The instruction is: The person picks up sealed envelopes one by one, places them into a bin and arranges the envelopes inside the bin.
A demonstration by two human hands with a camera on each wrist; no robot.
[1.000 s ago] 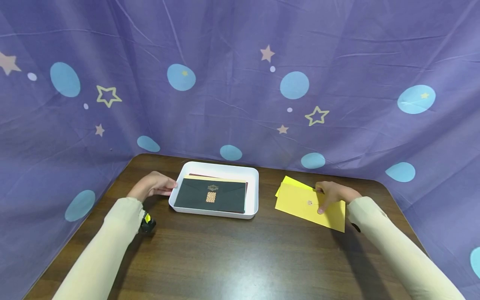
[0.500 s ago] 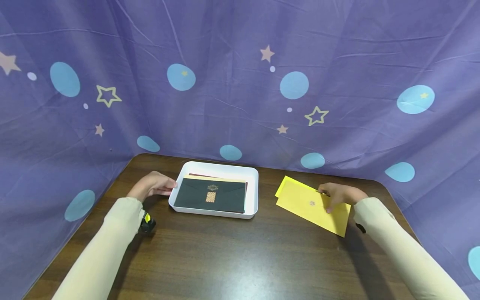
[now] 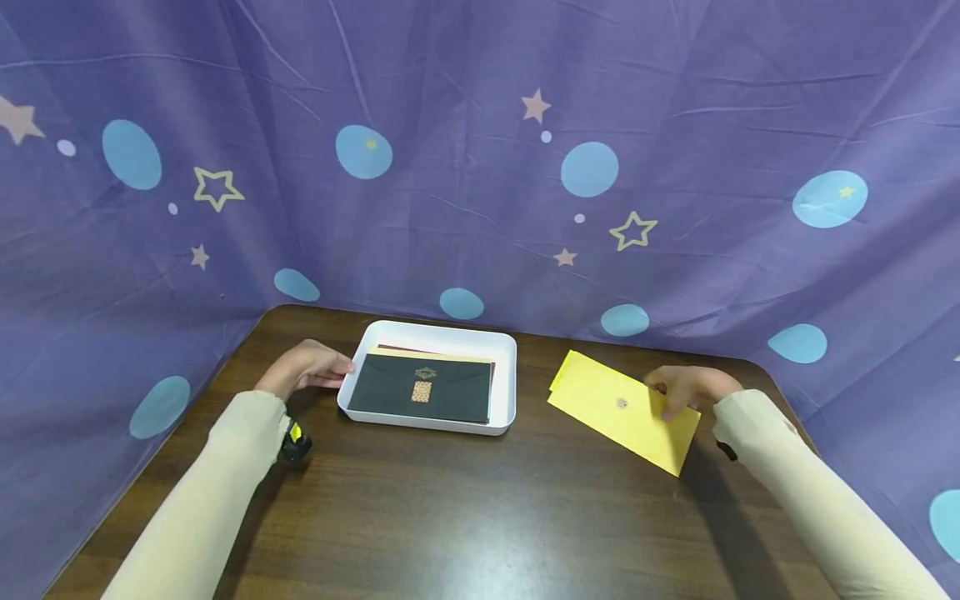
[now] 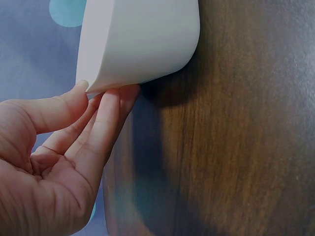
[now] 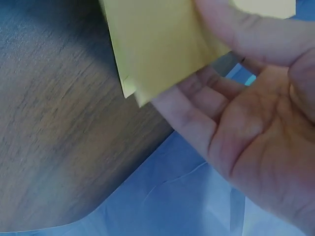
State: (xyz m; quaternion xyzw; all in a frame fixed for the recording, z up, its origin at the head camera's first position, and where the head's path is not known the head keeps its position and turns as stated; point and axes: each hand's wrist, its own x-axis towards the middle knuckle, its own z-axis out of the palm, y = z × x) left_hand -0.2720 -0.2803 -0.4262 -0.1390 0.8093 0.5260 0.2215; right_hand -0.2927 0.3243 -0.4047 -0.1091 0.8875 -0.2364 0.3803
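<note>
My left hand [image 3: 311, 367] grips the left side of a white tray [image 3: 450, 340]; in the left wrist view the thumb is on the rim and the fingers [image 4: 109, 110] reach under it. Inside the tray, a dark envelope [image 3: 382, 392] with a gold emblem and patterned patch lies on top of cream and reddish ones. On the right, my right hand [image 3: 686, 390] pinches a yellow envelope [image 3: 611, 407] with a small round seal, thumb on its upper face and fingers beneath. A brighter yellow envelope [image 3: 560, 372] shows behind its left end. The right wrist view shows two yellow layers together.
Everything is on a brown wooden table [image 3: 420, 508] with rounded far corners. A purple curtain [image 3: 480, 208] with stars and blue spots hangs close behind and at both sides. A dark wrist device [image 3: 296, 444] sits at my left cuff.
My right hand has shifted slightly right, and the yellow envelope has turned with it, covering more of the brighter one. The left hand and tray stay in place.
</note>
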